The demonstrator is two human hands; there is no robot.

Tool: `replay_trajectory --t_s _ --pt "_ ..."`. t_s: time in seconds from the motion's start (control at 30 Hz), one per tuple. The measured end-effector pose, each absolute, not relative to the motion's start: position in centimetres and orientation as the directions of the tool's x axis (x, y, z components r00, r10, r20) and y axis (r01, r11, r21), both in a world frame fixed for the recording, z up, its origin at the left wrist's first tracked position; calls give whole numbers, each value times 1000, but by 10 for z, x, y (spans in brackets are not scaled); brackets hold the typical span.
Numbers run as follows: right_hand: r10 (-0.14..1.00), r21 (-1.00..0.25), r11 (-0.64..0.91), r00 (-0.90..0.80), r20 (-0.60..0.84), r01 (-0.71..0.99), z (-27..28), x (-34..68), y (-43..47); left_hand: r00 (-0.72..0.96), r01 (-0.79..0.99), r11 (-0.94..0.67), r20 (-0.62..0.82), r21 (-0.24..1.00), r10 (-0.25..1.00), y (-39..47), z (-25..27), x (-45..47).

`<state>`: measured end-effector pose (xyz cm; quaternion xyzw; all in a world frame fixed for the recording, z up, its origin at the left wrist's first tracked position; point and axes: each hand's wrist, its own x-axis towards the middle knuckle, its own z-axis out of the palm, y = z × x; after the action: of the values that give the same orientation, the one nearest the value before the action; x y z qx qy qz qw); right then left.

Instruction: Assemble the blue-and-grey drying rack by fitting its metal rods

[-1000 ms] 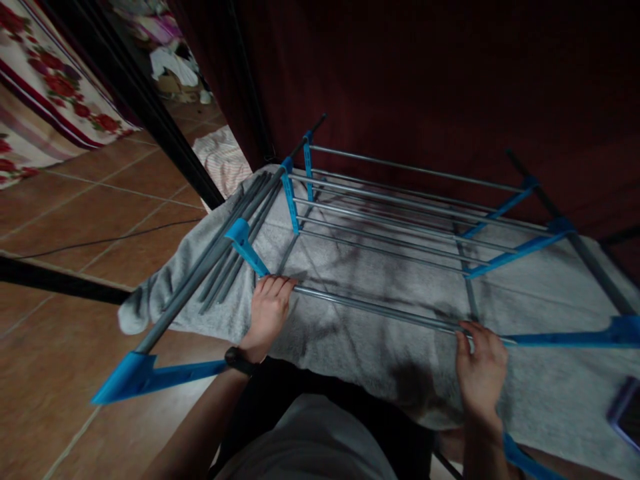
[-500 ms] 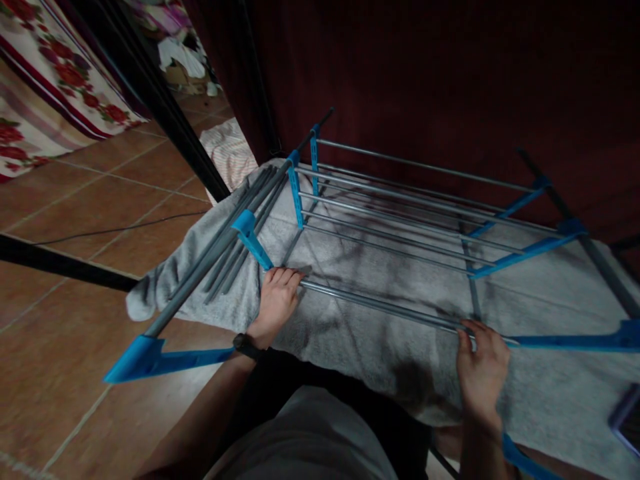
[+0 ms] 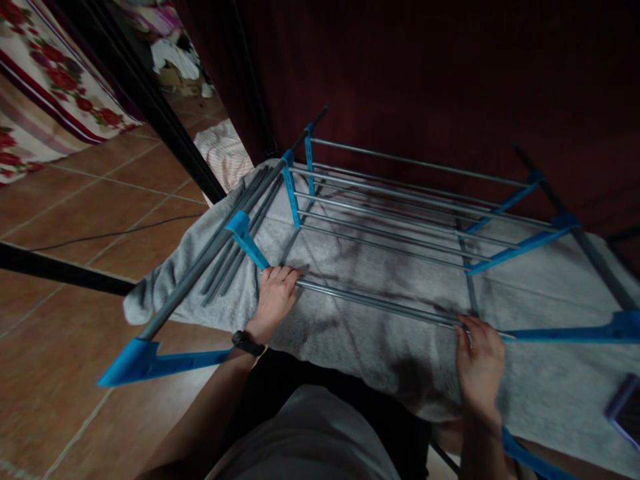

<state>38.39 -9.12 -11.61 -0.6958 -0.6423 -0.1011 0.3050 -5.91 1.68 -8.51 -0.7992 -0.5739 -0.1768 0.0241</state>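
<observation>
A partly assembled rack of grey metal tubes point(image 3: 400, 195) and blue plastic brackets lies in front of me. My left hand point(image 3: 277, 293) is closed over the left end of the near metal rods point(image 3: 375, 305), beside a small blue bracket point(image 3: 250, 247). At the right end of these rods, my right hand point(image 3: 480, 363) grips them with thumb and fingers, next to a long blue bracket point(image 3: 565, 332). The rods run side by side, so their exact number is unclear. Another blue bracket point(image 3: 145, 363) sits on the end of the left side tube point(image 3: 193, 273).
Several loose grey tubes point(image 3: 235, 257) lie on the grey blanket point(image 3: 350, 360) at left. A phone-like dark object point(image 3: 625, 407) rests at the right edge. Black frame bars point(image 3: 165, 120) stand at left, a dark red curtain point(image 3: 425, 80) behind. A cable point(image 3: 110, 235) crosses the tiled floor.
The whole view has shifted slightly, with the rack appearing a little further left. Both hands keep their hold on the rods, with hardly any movement along them.
</observation>
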Motion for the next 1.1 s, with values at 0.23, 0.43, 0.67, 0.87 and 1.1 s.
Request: replay_trajectory --t_s 0.23,0.43,0.67,0.87,1.1 --pt "833 -276 8 146 534 961 -116 383 -90 294 926 -349 306 145 905 18 -89 -61" --pt "832 -281 -3 159 531 960 -117 384 -88 294 922 -352 297 164 908 18 -89 -61" --pt "838 -262 2 141 527 965 -122 383 -89 294 917 -351 277 187 915 17 -93 -60" --pt "848 -276 26 125 515 961 -130 381 -90 305 900 -372 281 229 910 17 -100 -64" --pt "860 -291 17 134 492 957 -144 379 -90 309 895 -377 278 238 909 18 -105 -63"
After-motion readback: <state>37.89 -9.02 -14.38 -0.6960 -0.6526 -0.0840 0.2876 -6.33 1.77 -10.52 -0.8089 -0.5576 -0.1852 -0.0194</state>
